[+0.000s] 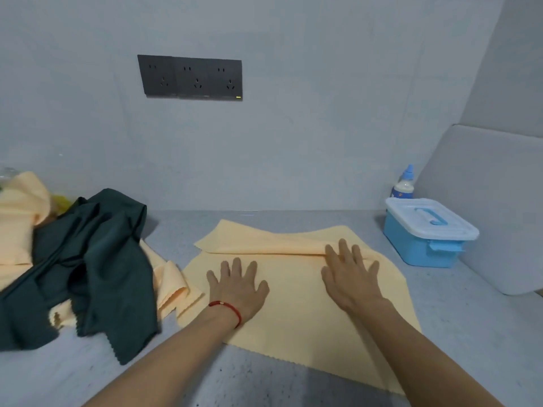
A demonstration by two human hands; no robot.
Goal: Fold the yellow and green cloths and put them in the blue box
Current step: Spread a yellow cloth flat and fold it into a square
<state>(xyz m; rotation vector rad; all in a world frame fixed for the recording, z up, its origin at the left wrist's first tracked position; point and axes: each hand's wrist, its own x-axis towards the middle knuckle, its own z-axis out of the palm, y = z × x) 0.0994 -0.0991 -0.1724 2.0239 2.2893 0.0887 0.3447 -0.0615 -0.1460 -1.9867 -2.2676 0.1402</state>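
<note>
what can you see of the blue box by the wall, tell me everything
The blue box is a small, light blue plastic tub, rectangular with rounded corners. A translucent white lid sits closed on it, with a blue carry handle lying flat on top and a blue latch on the near end. It stands upright on the grey counter, far right, near the wall. A bottle stands just behind it. Neither hand touches it.

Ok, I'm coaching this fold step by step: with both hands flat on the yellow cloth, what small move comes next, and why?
Probably smooth the far flap flat: the yellow cloth is only partly folded, its far edge ridged by the right hand. The left hand pins it meanwhile.
</note>
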